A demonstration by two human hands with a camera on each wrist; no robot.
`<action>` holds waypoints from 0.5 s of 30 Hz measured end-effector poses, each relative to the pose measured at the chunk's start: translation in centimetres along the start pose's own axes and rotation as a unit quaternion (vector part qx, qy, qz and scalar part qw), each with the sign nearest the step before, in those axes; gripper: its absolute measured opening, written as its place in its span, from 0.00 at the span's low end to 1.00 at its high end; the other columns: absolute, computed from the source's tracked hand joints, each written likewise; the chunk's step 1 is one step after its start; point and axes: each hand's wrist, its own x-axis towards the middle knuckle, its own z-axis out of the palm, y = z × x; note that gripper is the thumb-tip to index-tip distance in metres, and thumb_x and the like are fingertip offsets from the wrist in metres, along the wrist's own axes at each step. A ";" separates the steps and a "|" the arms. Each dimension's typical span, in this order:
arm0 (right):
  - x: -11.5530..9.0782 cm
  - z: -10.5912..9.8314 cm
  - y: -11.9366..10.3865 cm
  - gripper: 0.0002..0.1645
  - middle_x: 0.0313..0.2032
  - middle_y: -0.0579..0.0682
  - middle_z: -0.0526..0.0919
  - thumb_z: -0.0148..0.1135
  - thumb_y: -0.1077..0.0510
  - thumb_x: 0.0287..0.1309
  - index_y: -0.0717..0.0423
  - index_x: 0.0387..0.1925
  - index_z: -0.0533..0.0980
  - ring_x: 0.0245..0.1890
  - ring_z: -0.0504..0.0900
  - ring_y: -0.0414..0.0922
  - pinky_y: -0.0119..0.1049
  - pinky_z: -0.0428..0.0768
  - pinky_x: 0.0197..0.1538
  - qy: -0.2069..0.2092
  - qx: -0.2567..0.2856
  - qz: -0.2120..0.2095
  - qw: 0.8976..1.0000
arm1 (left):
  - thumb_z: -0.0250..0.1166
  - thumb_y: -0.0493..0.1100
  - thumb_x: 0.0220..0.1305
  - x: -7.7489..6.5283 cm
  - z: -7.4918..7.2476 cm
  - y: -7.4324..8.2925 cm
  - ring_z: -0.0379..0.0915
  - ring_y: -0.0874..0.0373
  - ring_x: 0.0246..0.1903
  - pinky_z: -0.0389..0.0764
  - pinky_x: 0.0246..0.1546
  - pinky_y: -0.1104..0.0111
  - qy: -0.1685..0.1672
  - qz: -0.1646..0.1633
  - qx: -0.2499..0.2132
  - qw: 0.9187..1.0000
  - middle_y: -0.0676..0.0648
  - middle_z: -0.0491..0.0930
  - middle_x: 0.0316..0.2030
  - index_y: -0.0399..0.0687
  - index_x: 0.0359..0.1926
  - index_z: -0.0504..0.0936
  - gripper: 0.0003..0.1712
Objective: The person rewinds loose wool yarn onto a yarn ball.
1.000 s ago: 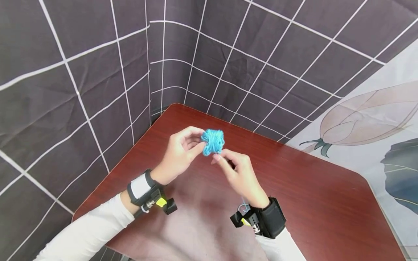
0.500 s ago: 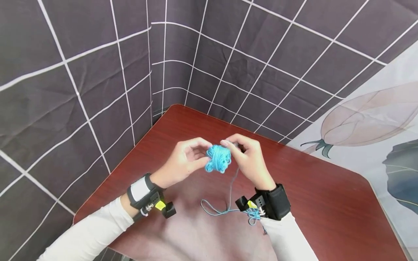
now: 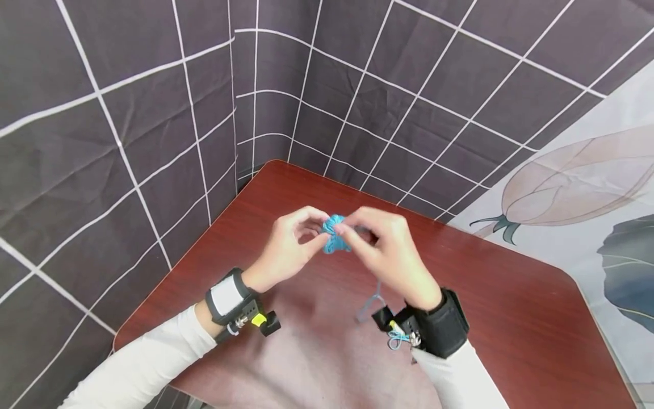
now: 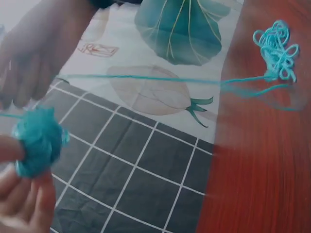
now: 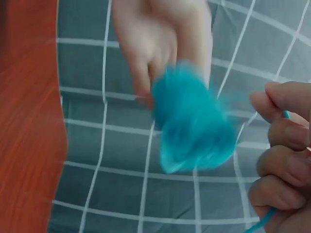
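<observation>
A small bundle of wound light-blue yarn is held above the table, pinched at its left side between the thumb and fingers of my left hand. My right hand is close against the bundle's right side in the head view. In the right wrist view the bundle, blurred, stands apart from the right hand, whose curled fingers hold a strand of the yarn. A strand stretches across the left wrist view towards a loose tangle of the same yarn lying on the table.
The reddish-brown table has a rounded far corner. Dark cloth with a white grid hangs behind and to the left, and a white cloth with a plant print hangs at the right. Each wrist wears a strapped camera mount.
The right hand has circled the bundle, from below it to its upper right and now across its near right side. The bundle dipped, then rose slightly, turning in the left hand's hold.
</observation>
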 end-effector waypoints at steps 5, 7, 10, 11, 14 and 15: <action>-0.6 0.4 3.1 0.05 0.16 0.46 0.71 0.62 0.58 0.55 0.54 0.29 0.82 0.17 0.63 0.38 0.32 0.62 0.20 0.032 0.093 0.070 0.993 | 0.63 0.28 0.53 -0.6 0.0 0.3 0.76 0.54 0.37 0.82 0.43 0.67 -0.056 -0.037 -0.104 0.992 0.41 0.78 0.39 0.31 0.44 0.76 0.15; -1.5 1.1 3.7 0.06 0.16 0.48 0.70 0.59 0.61 0.58 0.56 0.30 0.81 0.15 0.63 0.40 0.32 0.62 0.19 0.036 0.121 0.094 0.987 | 0.62 0.26 0.54 -0.5 0.0 0.5 0.76 0.51 0.39 0.81 0.44 0.69 -0.043 -0.052 -0.149 0.986 0.40 0.77 0.40 0.29 0.46 0.75 0.16; -2.5 2.2 3.4 0.08 0.18 0.47 0.73 0.57 0.59 0.60 0.55 0.30 0.81 0.16 0.64 0.39 0.32 0.64 0.18 0.022 0.107 0.104 0.989 | 0.61 0.26 0.55 -0.2 -0.1 0.7 0.75 0.48 0.41 0.81 0.42 0.72 -0.003 -0.059 -0.177 0.982 0.40 0.77 0.41 0.28 0.47 0.74 0.17; -2.7 2.5 3.0 0.09 0.19 0.45 0.75 0.56 0.58 0.60 0.54 0.30 0.81 0.16 0.65 0.39 0.31 0.65 0.19 0.009 0.093 0.097 0.991 | 0.61 0.26 0.55 -0.1 -0.2 0.8 0.75 0.49 0.41 0.81 0.42 0.72 0.013 -0.057 -0.171 0.984 0.40 0.77 0.41 0.28 0.47 0.74 0.17; -2.6 2.7 1.4 0.08 0.18 0.42 0.72 0.58 0.55 0.59 0.50 0.28 0.80 0.16 0.63 0.36 0.30 0.65 0.19 -0.032 0.049 0.060 0.996 | 0.62 0.28 0.55 0.4 -0.4 1.0 0.76 0.51 0.38 0.81 0.43 0.71 0.052 -0.047 -0.124 0.990 0.39 0.78 0.40 0.29 0.46 0.76 0.16; -2.3 2.5 0.8 0.07 0.18 0.41 0.72 0.59 0.55 0.58 0.50 0.27 0.80 0.16 0.63 0.35 0.29 0.65 0.19 -0.039 0.035 0.039 0.998 | 0.62 0.29 0.55 0.5 -0.4 1.0 0.76 0.53 0.37 0.81 0.43 0.70 0.060 -0.041 -0.100 0.992 0.39 0.79 0.39 0.30 0.46 0.76 0.15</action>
